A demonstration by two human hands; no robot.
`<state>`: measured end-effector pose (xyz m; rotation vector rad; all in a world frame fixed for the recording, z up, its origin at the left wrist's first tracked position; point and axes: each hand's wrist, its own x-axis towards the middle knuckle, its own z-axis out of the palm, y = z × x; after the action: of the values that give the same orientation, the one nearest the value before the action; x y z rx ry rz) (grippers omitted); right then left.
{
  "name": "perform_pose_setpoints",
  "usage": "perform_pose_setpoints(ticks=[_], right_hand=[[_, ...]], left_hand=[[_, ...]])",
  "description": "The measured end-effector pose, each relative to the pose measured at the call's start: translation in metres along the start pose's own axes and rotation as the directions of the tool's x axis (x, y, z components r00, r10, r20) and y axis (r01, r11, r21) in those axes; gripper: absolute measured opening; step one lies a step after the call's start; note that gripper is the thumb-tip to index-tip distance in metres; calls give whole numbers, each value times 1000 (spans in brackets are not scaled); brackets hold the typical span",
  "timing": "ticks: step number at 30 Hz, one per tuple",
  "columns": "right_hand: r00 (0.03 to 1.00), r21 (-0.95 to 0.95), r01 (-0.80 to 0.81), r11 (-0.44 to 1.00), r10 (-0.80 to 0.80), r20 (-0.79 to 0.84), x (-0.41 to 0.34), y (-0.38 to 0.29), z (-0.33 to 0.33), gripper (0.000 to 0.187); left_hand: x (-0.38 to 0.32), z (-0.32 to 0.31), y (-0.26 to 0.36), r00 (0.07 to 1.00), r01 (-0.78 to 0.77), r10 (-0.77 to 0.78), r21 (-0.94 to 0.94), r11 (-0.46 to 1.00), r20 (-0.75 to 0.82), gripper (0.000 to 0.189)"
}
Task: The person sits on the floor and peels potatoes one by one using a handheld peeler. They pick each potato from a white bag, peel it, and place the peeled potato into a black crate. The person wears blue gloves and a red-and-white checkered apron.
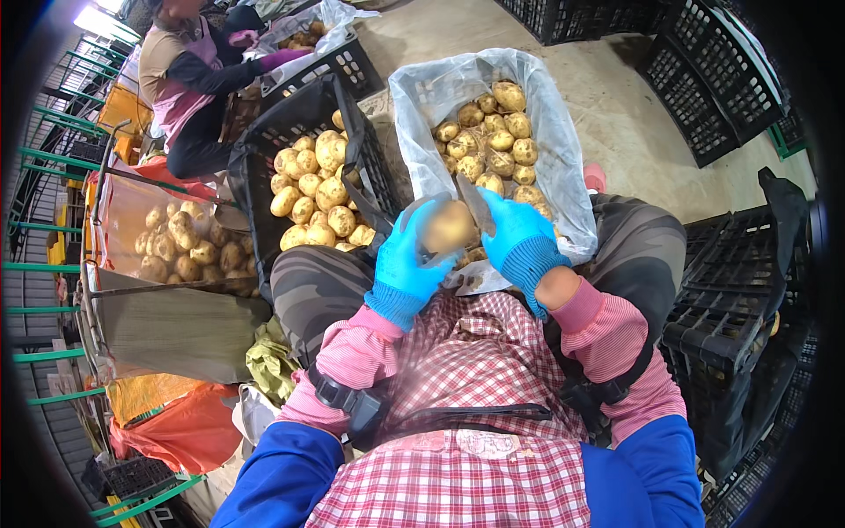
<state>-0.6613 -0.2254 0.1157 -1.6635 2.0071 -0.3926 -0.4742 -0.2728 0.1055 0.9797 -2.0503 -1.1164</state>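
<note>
My left hand (410, 254), in a blue knit-cuffed glove, grips a potato (450, 228) that is blurred. Close against the potato's right side is my right hand (518, 231), in a matching glove. Both gloves have dark, soiled-looking fingers; whether the right fingers press on the potato I cannot tell. Just beyond my hands, between my knees, stands a crate lined with translucent plastic (561, 132), holding several soil-marked potatoes (500, 140). To its left, a black-lined plastic crate (254, 165) contains cleaner-looking yellow potatoes (330, 193).
At the left, a metal-framed bag (178, 317) holds more potatoes (191, 237). Another person (191, 79) sits at upper left beside a lined crate (343, 66). Black plastic crates (709, 79) stand at upper right, with others (719, 284) by my right side.
</note>
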Motion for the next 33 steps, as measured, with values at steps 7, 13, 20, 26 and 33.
perform_pose_setpoints(ticks=[7,13,20,26,33], right_hand=[[990,-85,91,992,-99,-102,-12,-9,5,66],[966,-406,119,906,-200,-163,-24,-27,14,70],[954,-294,137,946,-205,-218,-20,-23,12,67],[964,-410,152,899,-227,-141,-26,-23,27,58],[972,-508,17,861,-134,-195,-7,-19,3,42]], left_hand=[[2,10,-9,991,87,-122,-418,904,-58,89],[3,7,-8,984,-22,37,88,996,-176,87],[2,-1,0,983,-50,112,376,925,-144,85],[0,-5,8,989,2,64,446,895,-133,81],[3,-12,17,998,61,-34,604,795,-57,79]])
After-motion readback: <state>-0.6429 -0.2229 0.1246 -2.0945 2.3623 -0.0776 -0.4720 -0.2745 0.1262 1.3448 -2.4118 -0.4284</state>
